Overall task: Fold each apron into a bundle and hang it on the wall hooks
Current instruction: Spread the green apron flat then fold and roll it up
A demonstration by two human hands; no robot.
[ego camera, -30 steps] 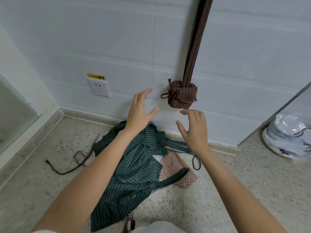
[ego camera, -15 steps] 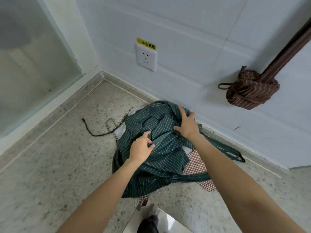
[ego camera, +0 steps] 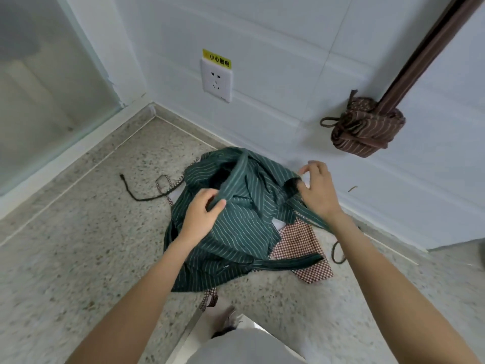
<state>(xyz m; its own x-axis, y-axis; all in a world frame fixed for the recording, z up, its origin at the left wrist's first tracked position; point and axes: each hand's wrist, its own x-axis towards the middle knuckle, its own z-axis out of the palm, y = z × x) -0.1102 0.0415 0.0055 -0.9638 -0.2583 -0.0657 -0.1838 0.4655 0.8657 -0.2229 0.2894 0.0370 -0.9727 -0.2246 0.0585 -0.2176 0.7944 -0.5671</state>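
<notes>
A green striped apron (ego camera: 236,227) lies crumpled on the speckled counter near the wall. My left hand (ego camera: 200,214) pinches its green strap, which runs up and away from the hand. My right hand (ego camera: 316,190) grips the apron's upper right edge, fingers curled into the cloth. Under the green apron lies a brown checked apron (ego camera: 301,248), partly covered. A brown striped apron bundle (ego camera: 367,132) hangs against the wall from its strap; the hook is out of view.
A white wall socket (ego camera: 216,80) with a yellow label sits on the tiled wall. A thin dark cord (ego camera: 141,193) trails left on the counter (ego camera: 78,258). A frosted glass panel (ego camera: 39,88) closes the left side.
My hands came down from near the hanging brown bundle to the green apron and took hold of it. Since then the left hand has lifted the strap and the right moved to the apron's edge.
</notes>
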